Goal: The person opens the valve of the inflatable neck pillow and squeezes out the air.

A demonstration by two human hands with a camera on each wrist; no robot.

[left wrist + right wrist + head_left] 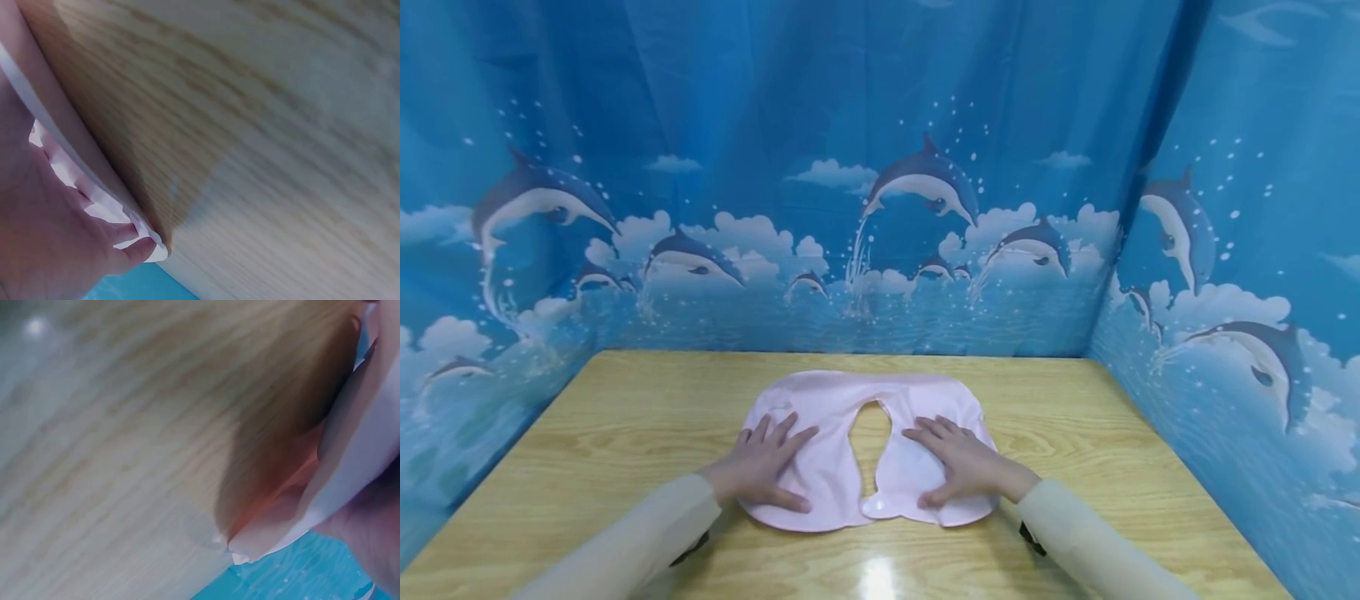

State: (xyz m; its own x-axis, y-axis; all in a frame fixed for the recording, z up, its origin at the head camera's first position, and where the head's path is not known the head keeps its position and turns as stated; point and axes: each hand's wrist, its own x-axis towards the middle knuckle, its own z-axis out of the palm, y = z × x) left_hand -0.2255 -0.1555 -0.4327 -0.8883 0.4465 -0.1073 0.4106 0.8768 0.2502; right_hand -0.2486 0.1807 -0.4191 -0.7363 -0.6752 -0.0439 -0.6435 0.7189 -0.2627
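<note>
A pale pink baby bib (827, 393) lies spread on the wooden table, its rounded sides to left and right. An elongated neck opening in its middle shows the wood beneath. At the near end of this opening, two tabs meet or overlap at a whitish round spot (874, 504), perhaps a snap. My left hand (762, 467) rests with spread fingers on the left half. On the right half my right hand (966, 460) lies likewise. In the left wrist view the bib's edge (81, 153) runs beside the hand; the right wrist view shows its edge raised (350, 469).
The light wooden table (625, 417) extends around the bib. Blue curtains (775, 167) printed with dolphins and clouds hang behind the table and along its sides. A light glare (877, 575) shows at the front of the tabletop.
</note>
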